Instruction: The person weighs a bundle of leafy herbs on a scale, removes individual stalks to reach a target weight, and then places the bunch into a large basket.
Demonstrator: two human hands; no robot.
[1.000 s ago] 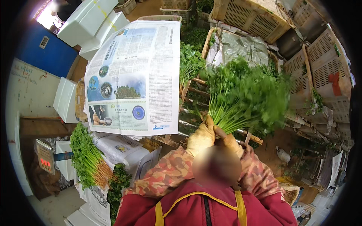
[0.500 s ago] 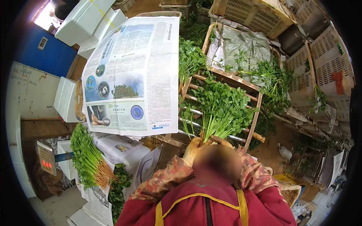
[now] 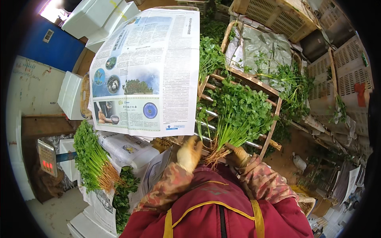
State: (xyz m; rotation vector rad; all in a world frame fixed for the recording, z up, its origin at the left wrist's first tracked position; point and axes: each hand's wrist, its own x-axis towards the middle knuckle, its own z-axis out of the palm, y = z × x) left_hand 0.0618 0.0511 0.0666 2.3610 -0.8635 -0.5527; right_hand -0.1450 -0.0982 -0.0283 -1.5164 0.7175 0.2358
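Blue wall panel (image 3: 51, 47) upper left; pale whitewashed wall (image 3: 29, 85) below it. Bright daylight at top left corner. Floor: bare brown earth (image 3: 283, 156) at right, grey concrete (image 3: 55, 212) lower left. White foam boxes (image 3: 93, 18) stacked upper left. Plastic crates (image 3: 274, 14) along top and right side. Wooden slatted rack (image 3: 238, 109) at centre. Digital scale (image 3: 47, 158) with red display at left, beside wooden surface.
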